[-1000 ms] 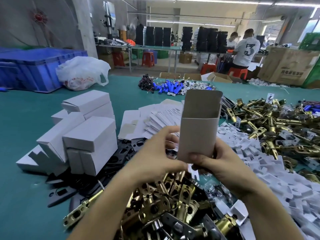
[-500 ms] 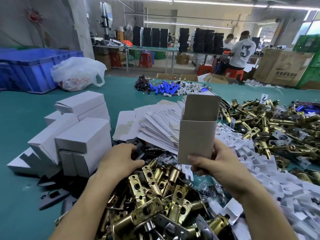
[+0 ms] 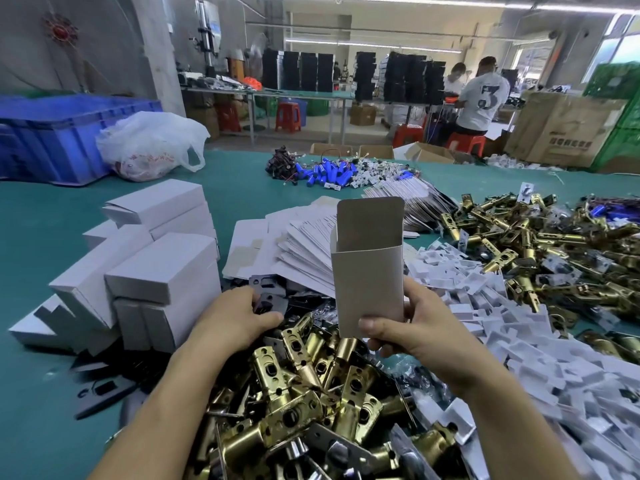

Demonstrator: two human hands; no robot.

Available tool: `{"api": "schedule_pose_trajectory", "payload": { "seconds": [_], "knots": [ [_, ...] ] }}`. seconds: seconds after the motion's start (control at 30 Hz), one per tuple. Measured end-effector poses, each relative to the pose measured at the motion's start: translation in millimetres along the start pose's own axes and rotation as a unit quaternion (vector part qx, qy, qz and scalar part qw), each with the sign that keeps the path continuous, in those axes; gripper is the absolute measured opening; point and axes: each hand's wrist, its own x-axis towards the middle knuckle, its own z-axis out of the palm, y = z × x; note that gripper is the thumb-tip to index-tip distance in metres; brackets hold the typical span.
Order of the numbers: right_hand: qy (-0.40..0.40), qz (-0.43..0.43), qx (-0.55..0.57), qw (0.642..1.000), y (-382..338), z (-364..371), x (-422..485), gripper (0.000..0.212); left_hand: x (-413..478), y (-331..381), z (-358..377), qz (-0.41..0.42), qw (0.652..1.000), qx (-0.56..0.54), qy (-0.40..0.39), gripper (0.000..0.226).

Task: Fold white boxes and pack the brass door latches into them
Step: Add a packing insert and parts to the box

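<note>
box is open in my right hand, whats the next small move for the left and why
Probably pinch one dark plate under the left hand and lift it toward the box. The right hand holds it upright with its top flap open, and the left fingers lie on the plates beside the brass latches; whether they grip one is unclear.

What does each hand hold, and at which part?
The right hand holds the box by its lower end. The left hand touches black plates; a grip cannot be told.

Factory packing floor: bulk brass door latches [image 3: 311, 393] and folded white boxes [image 3: 162, 268] are covering the green worktop [image 3: 34, 393]; workers [image 3: 483, 98] are sitting beside large cartons [image 3: 561, 133] beyond.
</note>
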Motion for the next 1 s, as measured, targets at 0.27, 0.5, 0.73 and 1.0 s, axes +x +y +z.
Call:
{"api": "schedule_pose_trajectory", "payload": {
  "seconds": [0.27, 0.5, 0.73, 1.0],
  "knots": [
    [-0.001, 0.006, 0.000, 1.000, 0.9, 1.0, 0.0, 0.042, -0.7, 4.9, -1.4, 0.029, 0.980, -0.149, 0.127, 0.020],
    [-0.001, 0.010, 0.010, 1.000, 2.6, 0.2, 0.6, 0.042, -14.5, 22.7, -13.7, 0.100, 0.892, -0.412, 0.158, 0.018],
    [0.007, 0.016, 0.010, 1.000, 6.3, -2.0, 2.2, 0.042, -29.3, 39.2, -26.6, 0.112, 0.812, -0.571, 0.051, 0.053],
    [0.012, 0.023, 0.008, 1.000, 10.3, -4.4, 4.0, 0.042, -36.4, 48.4, -28.8, 0.112, 0.875, -0.458, 0.111, 0.025]
  ]
}}
